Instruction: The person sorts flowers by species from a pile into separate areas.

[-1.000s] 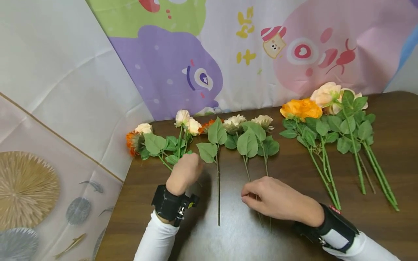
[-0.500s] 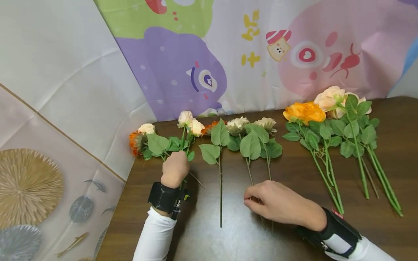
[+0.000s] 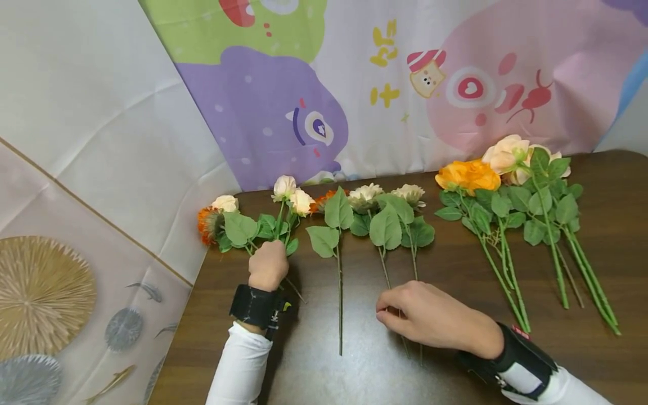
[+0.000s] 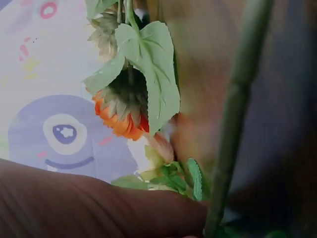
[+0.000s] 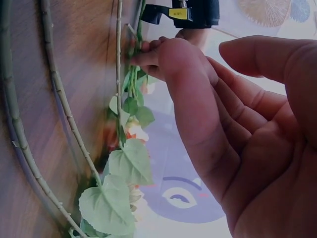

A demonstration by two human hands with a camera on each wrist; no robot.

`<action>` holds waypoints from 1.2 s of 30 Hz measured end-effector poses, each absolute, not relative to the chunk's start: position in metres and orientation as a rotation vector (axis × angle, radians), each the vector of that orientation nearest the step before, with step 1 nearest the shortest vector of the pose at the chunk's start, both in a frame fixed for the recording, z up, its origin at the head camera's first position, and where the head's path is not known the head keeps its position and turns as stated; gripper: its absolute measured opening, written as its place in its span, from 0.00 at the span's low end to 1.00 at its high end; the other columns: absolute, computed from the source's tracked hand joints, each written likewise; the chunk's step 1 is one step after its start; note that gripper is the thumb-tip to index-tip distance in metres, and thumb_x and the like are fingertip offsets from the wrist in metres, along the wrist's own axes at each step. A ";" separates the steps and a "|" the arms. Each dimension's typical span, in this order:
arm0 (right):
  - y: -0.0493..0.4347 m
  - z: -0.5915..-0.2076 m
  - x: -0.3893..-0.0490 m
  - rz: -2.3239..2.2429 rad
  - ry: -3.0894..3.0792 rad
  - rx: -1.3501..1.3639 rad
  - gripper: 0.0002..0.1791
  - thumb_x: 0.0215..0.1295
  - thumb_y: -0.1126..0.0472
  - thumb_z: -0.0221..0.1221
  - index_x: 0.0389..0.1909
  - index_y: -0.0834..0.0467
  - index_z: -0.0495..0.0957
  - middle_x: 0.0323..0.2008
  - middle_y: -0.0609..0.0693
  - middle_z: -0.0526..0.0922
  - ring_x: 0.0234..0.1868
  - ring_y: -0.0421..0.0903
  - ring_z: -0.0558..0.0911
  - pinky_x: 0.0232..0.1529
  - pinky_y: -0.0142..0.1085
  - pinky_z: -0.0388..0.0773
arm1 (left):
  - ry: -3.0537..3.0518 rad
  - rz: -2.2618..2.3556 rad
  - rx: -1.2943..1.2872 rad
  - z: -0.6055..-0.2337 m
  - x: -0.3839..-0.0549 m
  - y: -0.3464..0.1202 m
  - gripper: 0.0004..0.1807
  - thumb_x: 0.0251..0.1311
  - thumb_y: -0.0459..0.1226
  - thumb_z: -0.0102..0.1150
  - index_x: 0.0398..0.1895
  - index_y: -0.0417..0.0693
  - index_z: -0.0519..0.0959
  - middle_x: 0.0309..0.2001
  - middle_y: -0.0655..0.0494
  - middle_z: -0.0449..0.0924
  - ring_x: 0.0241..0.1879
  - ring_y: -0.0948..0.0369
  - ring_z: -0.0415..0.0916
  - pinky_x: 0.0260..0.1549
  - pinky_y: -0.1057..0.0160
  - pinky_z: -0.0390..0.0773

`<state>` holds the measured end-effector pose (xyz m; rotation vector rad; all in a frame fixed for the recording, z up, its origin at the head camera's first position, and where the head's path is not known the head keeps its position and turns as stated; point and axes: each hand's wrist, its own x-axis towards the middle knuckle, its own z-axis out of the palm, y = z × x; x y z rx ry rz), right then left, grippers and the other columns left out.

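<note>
At the left end of the table (image 3: 194, 351), we find the left hand (image 3: 268, 265) with its fingers curled round green stems (image 3: 280, 219), just below two pale roses (image 3: 293, 194). Beyond it a thin brown stem (image 3: 296, 290) pokes out at a slant; whether it is gripped too, we cannot tell. If only some stems are pinched, we judge that a lift could leave that one behind or swing it sideways. The broad leaf (image 3: 240, 228) overlaps the greenery beside the orange flower (image 3: 206, 226), so a quick pull might snag and drag that bloom along.

Over the stems of two cream flowers (image 3: 365, 198), the right hand (image 3: 427, 315) has its fingers loosely bent, and we see nothing held in them. Should its wrist drop or sweep, we think those stems could roll or cross. Between the hands lies a lone stem (image 3: 340, 304), which a sideways reach could knock askew.
</note>
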<state>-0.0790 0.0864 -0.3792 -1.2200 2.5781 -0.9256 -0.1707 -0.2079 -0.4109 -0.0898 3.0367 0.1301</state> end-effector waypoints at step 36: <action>0.084 -0.385 -0.078 -0.882 2.595 -1.242 0.05 0.62 0.58 0.55 0.30 0.48 0.79 0.26 0.35 0.79 0.23 0.31 0.72 0.24 0.31 0.74 | 3.056 0.492 -0.074 -0.396 -0.174 -0.224 0.12 0.57 0.32 0.51 0.17 0.39 0.74 0.21 0.44 0.74 0.17 0.55 0.69 0.14 0.57 0.69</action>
